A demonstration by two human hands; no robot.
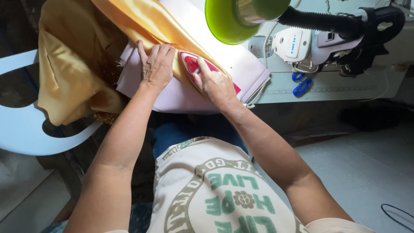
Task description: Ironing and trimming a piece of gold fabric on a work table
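My right hand is wrapping closed around the handle of a small red and white iron, fingers curled over the top, index finger stretching forward along it. The iron's pointed nose is sticking out past my fingertips toward the upper left, its soleplate sitting flat on the golden satin fabric.

My left hand is lying open and flat, palm down, fingers spread lightly and pressing the gold fabric just beside the iron's tip. It is gripping nothing, only holding the cloth down. The two hands are sitting close together, the iron between them, nearly touching my left fingertips.

The gold strip is running diagonally from top centre down under both hands, lying over a pale pink pad that is covering the work surface. More of the same gold fabric is bunching in a heap at the left, draping over a light blue plastic chair.

Further out, a green lamp shade is hanging over the pad on a black flexible neck. A white sewing machine is standing to the right, with blue-handled scissors lying on its table.
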